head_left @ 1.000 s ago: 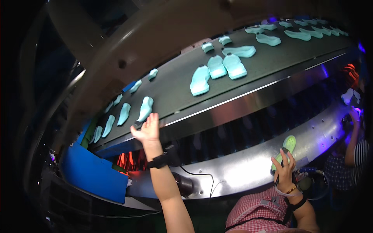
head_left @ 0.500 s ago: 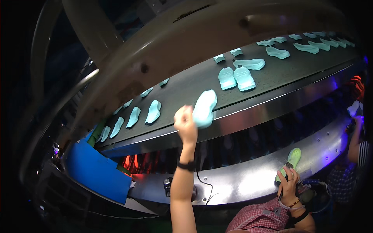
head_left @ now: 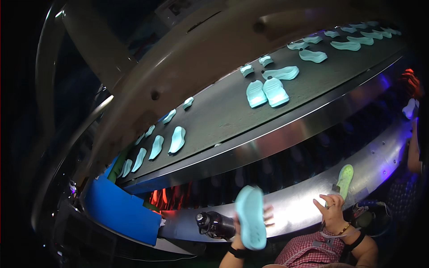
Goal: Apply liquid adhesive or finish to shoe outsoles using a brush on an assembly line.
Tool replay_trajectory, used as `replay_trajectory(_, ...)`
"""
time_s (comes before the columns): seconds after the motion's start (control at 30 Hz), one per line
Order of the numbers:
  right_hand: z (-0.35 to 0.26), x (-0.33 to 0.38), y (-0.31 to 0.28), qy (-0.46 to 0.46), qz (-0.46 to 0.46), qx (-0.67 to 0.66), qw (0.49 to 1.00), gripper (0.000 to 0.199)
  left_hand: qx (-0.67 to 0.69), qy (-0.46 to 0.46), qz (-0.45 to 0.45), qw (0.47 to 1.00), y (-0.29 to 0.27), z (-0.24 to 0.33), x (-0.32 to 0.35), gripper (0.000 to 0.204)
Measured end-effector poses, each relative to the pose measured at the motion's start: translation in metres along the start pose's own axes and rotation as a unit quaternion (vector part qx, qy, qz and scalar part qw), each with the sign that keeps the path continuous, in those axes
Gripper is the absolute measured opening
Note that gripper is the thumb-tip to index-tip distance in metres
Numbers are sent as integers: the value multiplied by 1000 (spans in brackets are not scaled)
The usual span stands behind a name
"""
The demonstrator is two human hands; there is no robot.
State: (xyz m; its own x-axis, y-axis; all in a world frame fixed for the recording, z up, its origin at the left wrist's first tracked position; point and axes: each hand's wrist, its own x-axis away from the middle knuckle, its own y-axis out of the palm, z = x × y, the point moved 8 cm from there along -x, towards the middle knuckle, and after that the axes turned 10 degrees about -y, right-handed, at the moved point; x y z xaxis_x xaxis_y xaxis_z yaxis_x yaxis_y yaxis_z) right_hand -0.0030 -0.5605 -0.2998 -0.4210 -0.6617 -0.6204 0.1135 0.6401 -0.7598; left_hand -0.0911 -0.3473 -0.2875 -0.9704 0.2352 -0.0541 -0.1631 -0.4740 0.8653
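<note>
A pale blue foam shoe sole (head_left: 251, 219) stands nearly upright in my left hand (head_left: 269, 215), in front of the metal ledge. Most of that hand hides behind the sole, with blurred fingertips along its right edge. A black band circles the wrist. My right hand (head_left: 333, 208) has its fingers apart, just below a green shoe sole (head_left: 346, 178) lying on the ledge. A small dark piece shows by the green sole's lower end; I cannot tell whether my fingertips touch it. More pale blue soles (head_left: 177, 140) lie on the dark conveyor belt (head_left: 214, 120).
Beside my left hand a black bottle (head_left: 215, 224) leans over the curved metal ledge (head_left: 286, 212). Blue panels (head_left: 120, 205) close the left end. A brown machine cover (head_left: 178, 67) arches over the belt. At far right is a co-worker's arm (head_left: 414, 156). Red glows under the belt.
My left hand has drawn the pale blue sole from the belt's edge down over the ledge. My right hand's fingers have come off the green sole. The view has shifted slightly.
</note>
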Motion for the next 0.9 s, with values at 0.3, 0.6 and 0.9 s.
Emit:
replay_trajectory(0.3,-48,13,38,-121,-102,-41,987,42,140,-96,19,985,-68,-135,-29,100)
replay_trajectory(0.6,-42,37,32,-127,-100,36,986,44,-13,-147,265,953,-72,-164,-31,74)
replay_trajectory(0.9,6,-10,-26,-25,-53,67,996,35,41,-28,212,976,-62,-124,-49,72)
